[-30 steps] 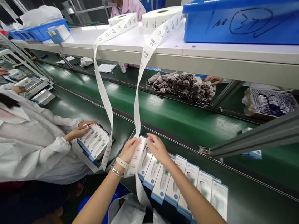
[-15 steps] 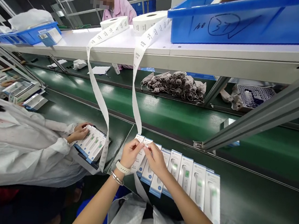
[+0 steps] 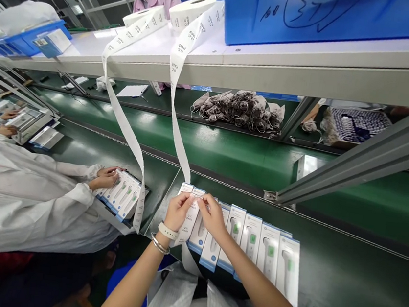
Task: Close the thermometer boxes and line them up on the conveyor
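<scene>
My left hand (image 3: 178, 211) pinches the end part of a white strip of "Q.C. PASS" stickers (image 3: 188, 224) between thumb and fingers. Close beside it, my right hand (image 3: 212, 216) is closed too, its fingertips meeting the left ones at the strip; whether a single sticker is between them is too small to tell. Under and beside both hands lies a row of white and blue thermometer boxes (image 3: 251, 237), overlapping slightly on the green bench. The strip passes over the leftmost boxes, and its tail hangs toward my lap.
Sticker rolls (image 3: 193, 10) stand on the white shelf (image 3: 133, 61) beside a blue bin (image 3: 315, 23). A metal post (image 3: 355, 161) slants down at right. Grey pouches (image 3: 242, 109) are heaped beyond the green conveyor (image 3: 206, 139). At left, a co-worker's hands (image 3: 106, 178) touch similar boxes (image 3: 122, 193).
The view has shifted slightly, and the shelf and rolls sit a little higher and further left. Both hands stay together at the strip, and more of its printed face shows below them.
</scene>
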`<action>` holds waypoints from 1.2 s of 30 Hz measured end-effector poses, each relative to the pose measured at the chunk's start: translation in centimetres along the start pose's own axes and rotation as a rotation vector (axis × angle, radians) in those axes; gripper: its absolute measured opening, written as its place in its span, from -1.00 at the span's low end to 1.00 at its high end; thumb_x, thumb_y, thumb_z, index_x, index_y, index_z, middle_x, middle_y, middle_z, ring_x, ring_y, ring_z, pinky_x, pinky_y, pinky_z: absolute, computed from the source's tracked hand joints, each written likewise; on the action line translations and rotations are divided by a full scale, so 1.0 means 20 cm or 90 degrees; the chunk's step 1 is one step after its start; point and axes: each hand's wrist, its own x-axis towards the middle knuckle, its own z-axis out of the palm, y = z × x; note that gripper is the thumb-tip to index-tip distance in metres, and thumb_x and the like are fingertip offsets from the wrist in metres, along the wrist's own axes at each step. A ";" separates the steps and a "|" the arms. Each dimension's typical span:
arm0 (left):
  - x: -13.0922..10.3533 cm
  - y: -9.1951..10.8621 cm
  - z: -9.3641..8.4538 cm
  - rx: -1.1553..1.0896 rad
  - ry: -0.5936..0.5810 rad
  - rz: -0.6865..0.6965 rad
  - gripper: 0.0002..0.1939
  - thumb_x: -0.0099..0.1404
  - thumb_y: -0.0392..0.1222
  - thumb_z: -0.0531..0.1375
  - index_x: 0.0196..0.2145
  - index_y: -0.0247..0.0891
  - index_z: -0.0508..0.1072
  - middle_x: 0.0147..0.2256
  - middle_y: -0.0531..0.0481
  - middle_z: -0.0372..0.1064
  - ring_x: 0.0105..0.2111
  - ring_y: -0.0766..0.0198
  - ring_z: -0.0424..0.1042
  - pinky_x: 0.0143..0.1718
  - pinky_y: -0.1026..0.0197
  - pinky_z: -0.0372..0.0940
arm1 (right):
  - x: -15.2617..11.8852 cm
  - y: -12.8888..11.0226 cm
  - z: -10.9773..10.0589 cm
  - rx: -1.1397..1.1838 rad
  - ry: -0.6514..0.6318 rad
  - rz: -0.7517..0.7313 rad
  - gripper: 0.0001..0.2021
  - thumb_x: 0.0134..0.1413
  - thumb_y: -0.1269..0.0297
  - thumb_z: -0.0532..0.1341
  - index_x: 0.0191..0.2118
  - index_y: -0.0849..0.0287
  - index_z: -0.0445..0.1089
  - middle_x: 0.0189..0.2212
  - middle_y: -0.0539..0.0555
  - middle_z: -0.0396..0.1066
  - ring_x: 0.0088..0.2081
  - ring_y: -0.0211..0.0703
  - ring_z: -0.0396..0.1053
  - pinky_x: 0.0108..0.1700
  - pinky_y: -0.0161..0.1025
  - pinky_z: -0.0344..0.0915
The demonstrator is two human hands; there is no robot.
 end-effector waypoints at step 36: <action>0.02 -0.02 0.02 0.000 0.032 -0.060 -0.70 0.11 0.02 0.20 -0.52 -0.31 0.41 -0.55 0.08 0.31 -0.50 0.36 0.25 -0.43 0.32 0.17 | -0.03 0.03 0.06 -0.219 0.055 -0.006 -0.73 0.19 0.21 0.00 -0.52 0.13 0.14 -0.55 -0.03 0.21 -0.41 -0.19 0.18 -0.29 -0.21 0.08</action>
